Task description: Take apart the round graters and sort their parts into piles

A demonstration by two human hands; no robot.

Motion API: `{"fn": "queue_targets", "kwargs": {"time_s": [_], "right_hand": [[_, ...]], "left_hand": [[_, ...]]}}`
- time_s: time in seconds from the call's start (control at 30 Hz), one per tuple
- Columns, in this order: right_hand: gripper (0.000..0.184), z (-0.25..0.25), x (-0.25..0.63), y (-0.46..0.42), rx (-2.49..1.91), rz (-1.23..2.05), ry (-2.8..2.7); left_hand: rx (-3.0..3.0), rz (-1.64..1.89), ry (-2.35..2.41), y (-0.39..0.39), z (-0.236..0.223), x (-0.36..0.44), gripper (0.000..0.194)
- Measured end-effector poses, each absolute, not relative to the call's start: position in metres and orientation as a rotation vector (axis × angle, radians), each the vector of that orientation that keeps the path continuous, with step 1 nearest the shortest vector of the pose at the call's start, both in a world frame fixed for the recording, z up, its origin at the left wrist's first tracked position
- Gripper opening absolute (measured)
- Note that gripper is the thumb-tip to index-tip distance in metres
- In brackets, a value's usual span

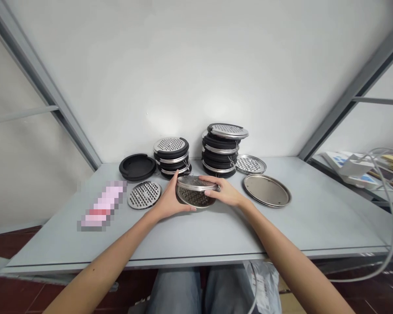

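Bare forearms reaching over a grey metal table; left hand and right hand, fingers clenched, grasping a round steel grater container from both sides!

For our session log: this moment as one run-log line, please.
left hand: holds round steel grater | right hand: holds same grater | beside: stacked black grater cases
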State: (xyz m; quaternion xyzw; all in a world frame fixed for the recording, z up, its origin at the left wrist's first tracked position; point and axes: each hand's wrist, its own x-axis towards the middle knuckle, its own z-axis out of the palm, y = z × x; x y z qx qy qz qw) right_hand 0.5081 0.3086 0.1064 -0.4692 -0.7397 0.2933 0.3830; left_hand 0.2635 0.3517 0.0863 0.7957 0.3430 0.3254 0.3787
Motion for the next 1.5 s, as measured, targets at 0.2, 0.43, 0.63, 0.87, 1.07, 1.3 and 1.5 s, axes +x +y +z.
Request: {"fn": "queue_targets", "kwargs": {"time_s": [0.2,0.43,0.63,0.87,1.07,1.3,1.5], "right_hand": [[0.068,0.101,0.527,0.318,-1.060,0.873,-1.604],[0.080,0.110,0.515,0.315,-0.739,1.243,-1.130],[0.083,0.116,0.506,0.312,-0.855,1.392,-1.018],[0.046,0.112,0.495,0.315,-1.094,1.381,-0.819],[0.040,0.114,0.485,0.311,-1.069,1.417,-0.801],[0.061,0.100,0.488,0.313,-1.203,0.954,-1.181],[0.067,0.100,0.493,0.310,-1.317,0.587,-1.458]], "left_hand": [[2.156,0.755,0.879,0.352,0.089,0.260,0.144],[2.364,0.583,0.839,0.351,0.083,0.255,0.120],[2.417,0.789,0.829,0.348,0.092,0.258,0.118],[2.355,1.064,0.864,0.350,0.095,0.262,0.112],[2.380,1.053,0.893,0.349,0.094,0.262,0.125],[2.385,1.036,0.852,0.348,0.097,0.259,0.125],[2.352,0.975,0.915,0.345,0.099,0.261,0.121]]}}
